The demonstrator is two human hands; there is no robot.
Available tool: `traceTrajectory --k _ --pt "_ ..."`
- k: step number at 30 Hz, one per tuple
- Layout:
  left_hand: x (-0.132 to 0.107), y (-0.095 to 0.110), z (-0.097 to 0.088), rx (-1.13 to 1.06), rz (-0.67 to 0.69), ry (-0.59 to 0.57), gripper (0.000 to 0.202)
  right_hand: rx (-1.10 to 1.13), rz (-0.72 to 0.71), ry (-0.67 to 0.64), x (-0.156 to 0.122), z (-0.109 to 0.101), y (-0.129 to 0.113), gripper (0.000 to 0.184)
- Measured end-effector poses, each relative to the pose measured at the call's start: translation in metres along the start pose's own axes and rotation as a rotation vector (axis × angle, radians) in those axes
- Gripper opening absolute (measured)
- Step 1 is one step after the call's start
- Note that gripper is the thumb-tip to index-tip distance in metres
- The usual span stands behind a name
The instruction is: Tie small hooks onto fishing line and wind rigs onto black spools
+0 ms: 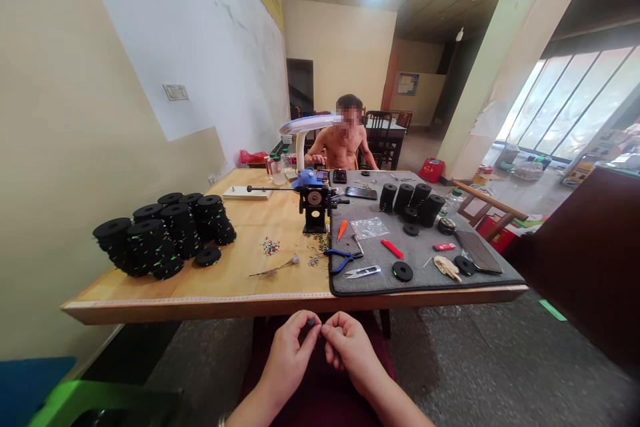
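Note:
My left hand (290, 353) and my right hand (350, 347) meet over my lap, just below the near edge of the wooden table (200, 290). Both are closed in a pinch, fingertips almost touching. Between them sits a tiny dark item (313, 322), too small to name. Any thread between the fingers cannot be seen. On the table straight ahead lie blue-handled pliers (343, 257), small snips (363, 272) and a scatter of coloured beads (271, 246).
Stacks of black spools (160, 237) fill the table's left side; more spools (413, 201) stand on a grey mat (425, 260). A black winding machine (315, 207) and white lamp (306, 127) stand mid-table. A person (345, 143) sits at the far end. A phone (477, 250) lies at the right.

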State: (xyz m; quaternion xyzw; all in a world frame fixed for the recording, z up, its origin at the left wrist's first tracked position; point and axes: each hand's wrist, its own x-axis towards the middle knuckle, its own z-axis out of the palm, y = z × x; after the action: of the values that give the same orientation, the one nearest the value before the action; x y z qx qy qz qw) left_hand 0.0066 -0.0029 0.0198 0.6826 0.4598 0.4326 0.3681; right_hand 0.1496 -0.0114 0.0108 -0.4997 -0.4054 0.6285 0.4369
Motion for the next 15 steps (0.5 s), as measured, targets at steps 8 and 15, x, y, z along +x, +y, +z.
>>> traceTrajectory --k 8,15 --pt "0.0003 0.0079 -0.0004 0.027 0.013 -0.064 0.016 0.044 -0.066 -0.021 0.0015 0.0 0.003 0.044" --pt "-0.0008 0.0055 0.0006 -0.002 -0.015 -0.073 0.016 0.075 -0.083 0.029 0.0027 -0.0028 0.0024 0.039"
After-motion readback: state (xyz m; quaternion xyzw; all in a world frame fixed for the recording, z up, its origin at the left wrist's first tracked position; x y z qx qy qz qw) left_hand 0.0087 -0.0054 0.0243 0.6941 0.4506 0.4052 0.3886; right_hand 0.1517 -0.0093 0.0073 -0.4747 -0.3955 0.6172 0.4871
